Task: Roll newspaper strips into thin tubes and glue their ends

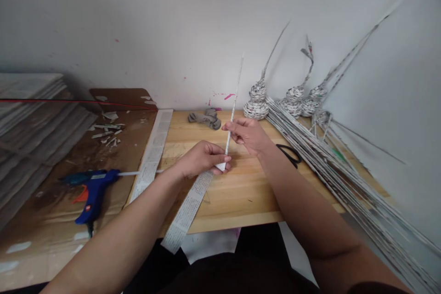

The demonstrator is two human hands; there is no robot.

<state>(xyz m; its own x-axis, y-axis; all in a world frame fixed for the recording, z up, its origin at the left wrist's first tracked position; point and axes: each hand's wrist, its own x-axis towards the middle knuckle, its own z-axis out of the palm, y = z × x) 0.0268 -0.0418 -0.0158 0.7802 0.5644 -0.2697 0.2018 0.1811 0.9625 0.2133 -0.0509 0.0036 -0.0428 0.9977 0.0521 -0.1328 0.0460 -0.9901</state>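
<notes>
Between my hands is a newspaper strip point(189, 211), its upper part rolled into a thin paper tube point(236, 89) that stands tilted up toward the wall. My left hand point(208, 158) pinches the strip where flat paper turns into tube. Higher up, the fingertips of my right hand point(244, 132) close round the tube. The flat end of the strip hangs past the table's front edge. Left of it, partly behind my left forearm, lies a stack of flat newspaper strips point(153, 151).
A blue glue gun point(94, 193) lies on cardboard point(113, 156) at left, near paper scraps point(108, 133) and a newspaper pile point(31, 147). Grey cord point(205, 119), woven paper gourd shapes point(257, 103), black-handled scissors point(291, 155) and many paper tubes point(317, 161) lie on the wooden table point(237, 206).
</notes>
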